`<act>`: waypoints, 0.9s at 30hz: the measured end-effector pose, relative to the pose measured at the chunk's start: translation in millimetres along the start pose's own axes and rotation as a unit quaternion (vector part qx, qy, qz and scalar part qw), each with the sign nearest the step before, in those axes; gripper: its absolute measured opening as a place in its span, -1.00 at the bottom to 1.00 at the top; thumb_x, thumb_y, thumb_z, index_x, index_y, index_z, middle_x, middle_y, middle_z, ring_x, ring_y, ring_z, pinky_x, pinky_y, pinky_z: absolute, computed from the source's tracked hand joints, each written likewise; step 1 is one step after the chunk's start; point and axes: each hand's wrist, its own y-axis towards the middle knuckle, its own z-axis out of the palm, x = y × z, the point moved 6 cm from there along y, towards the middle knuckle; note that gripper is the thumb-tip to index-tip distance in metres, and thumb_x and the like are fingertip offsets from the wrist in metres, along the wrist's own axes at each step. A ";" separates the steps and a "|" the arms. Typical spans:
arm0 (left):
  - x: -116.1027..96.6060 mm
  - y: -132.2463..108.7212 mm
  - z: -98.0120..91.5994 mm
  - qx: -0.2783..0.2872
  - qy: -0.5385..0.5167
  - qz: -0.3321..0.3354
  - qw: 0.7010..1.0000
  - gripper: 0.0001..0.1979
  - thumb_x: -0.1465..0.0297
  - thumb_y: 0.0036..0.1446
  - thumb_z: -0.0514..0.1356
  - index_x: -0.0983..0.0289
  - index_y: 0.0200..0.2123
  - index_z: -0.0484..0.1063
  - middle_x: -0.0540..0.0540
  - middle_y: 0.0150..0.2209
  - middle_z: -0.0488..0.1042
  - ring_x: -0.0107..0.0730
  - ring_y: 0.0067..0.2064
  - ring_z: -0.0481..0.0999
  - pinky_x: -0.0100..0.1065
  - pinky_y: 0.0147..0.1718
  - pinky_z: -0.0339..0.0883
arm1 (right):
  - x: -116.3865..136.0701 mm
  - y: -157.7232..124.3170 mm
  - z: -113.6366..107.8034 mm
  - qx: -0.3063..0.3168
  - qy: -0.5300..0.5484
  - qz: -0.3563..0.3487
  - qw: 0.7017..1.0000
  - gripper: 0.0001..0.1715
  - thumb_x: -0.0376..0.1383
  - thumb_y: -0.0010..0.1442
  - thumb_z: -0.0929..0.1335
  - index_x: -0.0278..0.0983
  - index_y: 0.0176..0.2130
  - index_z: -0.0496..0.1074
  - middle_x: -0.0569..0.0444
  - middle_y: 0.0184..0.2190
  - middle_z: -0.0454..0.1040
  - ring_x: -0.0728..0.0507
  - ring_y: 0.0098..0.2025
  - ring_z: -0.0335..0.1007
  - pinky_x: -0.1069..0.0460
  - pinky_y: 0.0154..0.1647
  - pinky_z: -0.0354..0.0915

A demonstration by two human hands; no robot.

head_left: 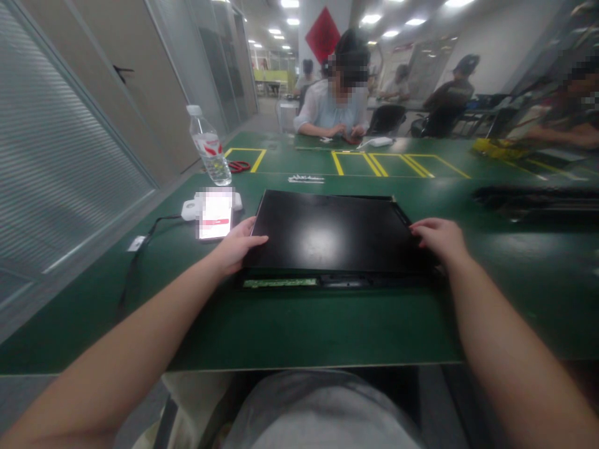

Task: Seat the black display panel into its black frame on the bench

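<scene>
A flat black LCD panel (322, 234) lies slightly askew over a black frame (346, 282), whose near edge shows a green circuit strip (281, 283). My left hand (238, 246) grips the panel's left edge, thumb on top and fingers beneath. At the opposite side, my right hand (440, 237) is closed with its fingertips pinching the right edge. Whether those fingertips also catch the frame, I cannot tell. Along the near side, the panel stands a little above the frame.
On the green table (318, 337), a lit phone (215, 215), a white power strip (189, 211) and a water bottle (210, 149) stand left. Red scissors (239, 166) and small white pieces (306, 179) lie beyond. Dark parts (538, 202) lie right; a person (334, 106) sits opposite.
</scene>
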 end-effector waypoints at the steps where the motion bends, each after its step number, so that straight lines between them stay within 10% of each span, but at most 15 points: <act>1: 0.1 0.1 -0.2 0.000 -0.001 -0.001 1.000 -0.38 0.66 -0.12 0.42 0.30 0.08 0.48 0.24 -0.03 0.67 -0.07 -0.05 0.70 -0.22 -0.13 0.62 | 0.0 0.0 -0.1 -0.002 0.001 -0.001 1.000 -0.87 -0.36 -0.01 0.42 -0.18 -0.43 0.63 0.11 -0.61 0.50 -0.10 -0.59 0.42 -0.04 -0.31 0.46; 27: 0.5 0.4 2.0 0.010 0.007 -0.001 1.000 -0.42 0.67 -0.16 0.42 0.33 0.01 0.51 0.23 -0.05 0.69 -0.04 -0.04 0.71 -0.18 -0.09 0.60 | -6.3 4.9 3.4 0.006 -0.002 0.009 1.000 -0.85 -0.34 0.02 0.43 -0.20 -0.36 0.64 0.11 -0.56 0.53 -0.08 -0.53 0.46 0.01 -0.30 0.41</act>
